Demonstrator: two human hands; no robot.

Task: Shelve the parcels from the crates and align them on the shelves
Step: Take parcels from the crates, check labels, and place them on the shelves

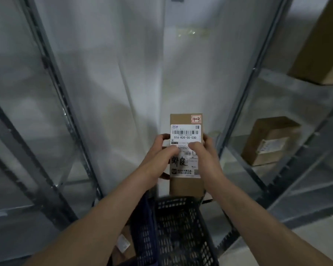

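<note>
We held the parcel (186, 150) at centre frame, above the dark crate (181, 231): left hand (161, 156) and right hand (206, 156) curled round its long edges, thumbs on the label. It looked a light, stiff carton, best gripped by those edges.
</note>
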